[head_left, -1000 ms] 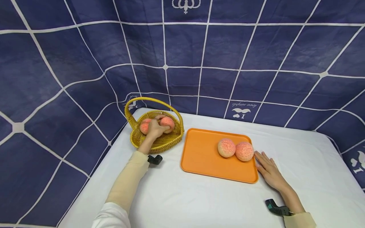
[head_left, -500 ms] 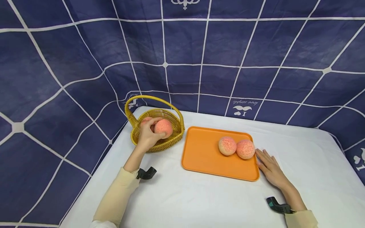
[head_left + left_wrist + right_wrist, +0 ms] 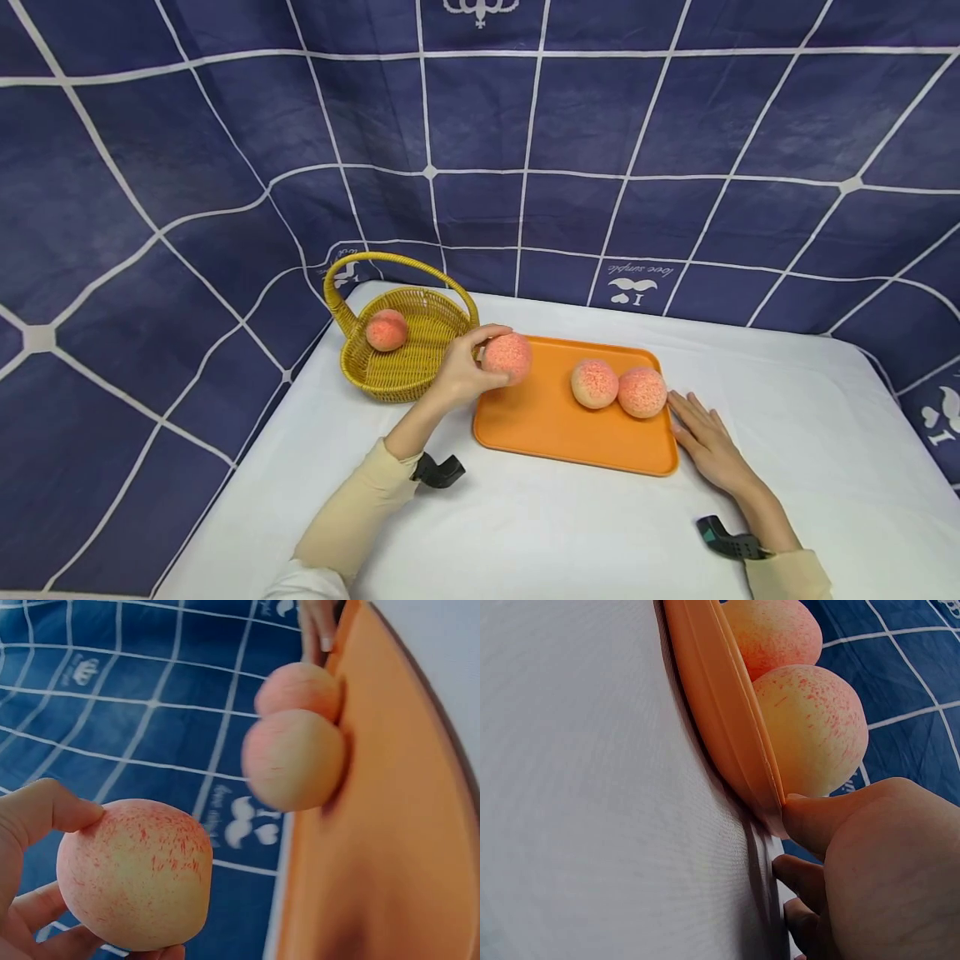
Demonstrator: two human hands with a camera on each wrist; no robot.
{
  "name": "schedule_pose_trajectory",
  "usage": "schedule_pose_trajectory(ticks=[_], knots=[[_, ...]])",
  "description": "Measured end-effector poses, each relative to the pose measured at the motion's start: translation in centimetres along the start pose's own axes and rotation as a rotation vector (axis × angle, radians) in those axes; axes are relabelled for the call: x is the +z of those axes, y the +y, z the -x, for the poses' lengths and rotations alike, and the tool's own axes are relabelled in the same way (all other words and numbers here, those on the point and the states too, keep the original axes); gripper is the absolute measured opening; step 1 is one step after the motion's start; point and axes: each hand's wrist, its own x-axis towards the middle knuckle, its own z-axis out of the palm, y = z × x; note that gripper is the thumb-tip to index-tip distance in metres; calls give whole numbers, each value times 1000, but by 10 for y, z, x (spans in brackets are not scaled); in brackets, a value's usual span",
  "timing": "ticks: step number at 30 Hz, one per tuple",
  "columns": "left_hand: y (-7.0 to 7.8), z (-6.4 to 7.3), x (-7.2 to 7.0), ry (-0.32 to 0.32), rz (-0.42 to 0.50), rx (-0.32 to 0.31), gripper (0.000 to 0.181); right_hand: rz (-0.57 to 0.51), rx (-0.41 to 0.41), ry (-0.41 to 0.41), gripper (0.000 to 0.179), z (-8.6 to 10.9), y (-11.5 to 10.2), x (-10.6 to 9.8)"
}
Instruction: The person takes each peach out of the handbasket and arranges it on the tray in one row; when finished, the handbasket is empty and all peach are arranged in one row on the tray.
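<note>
My left hand (image 3: pixel 463 372) grips a pink and cream peach (image 3: pixel 507 358) between thumb and fingers, above the left end of the orange tray (image 3: pixel 555 446). In the left wrist view the held peach (image 3: pixel 139 874) is apart from the tray surface. Two more peaches, one nearer the middle (image 3: pixel 595 384) and one further right (image 3: pixel 642 392), sit side by side on the tray. At the tray's right edge rests my right hand (image 3: pixel 712 446), fingers extended; in the right wrist view its thumb (image 3: pixel 810 821) touches the rim.
A yellow wicker basket (image 3: pixel 367 379) with a tall arched handle stands left of the tray, holding one peach (image 3: pixel 387 331). A white cloth (image 3: pixel 570 525) covers the table. A dark blue checked curtain (image 3: pixel 480 208) hangs behind and at the left.
My left hand has lifted a peach out of the basket and carried it right, over the tray's left end. The right hand has stayed at the tray's edge.
</note>
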Motion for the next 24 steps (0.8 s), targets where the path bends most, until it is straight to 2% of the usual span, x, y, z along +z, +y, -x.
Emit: schedule_pose_trajectory(ticks=[7,13,17,24], knots=[[-22,-20,36,-11,-55,-99,61,-10,-4,-4,55,-3,0,1],[-37,-27,58,-47,-33,-116,61,-5,4,0,55,-1,1,2],[-43,-30,67,-57,-26,-106,60,-7,3,3,55,0,1,2],[-51,-31,72,-62,-58,-137,61,-4,-3,6,55,0,1,1]])
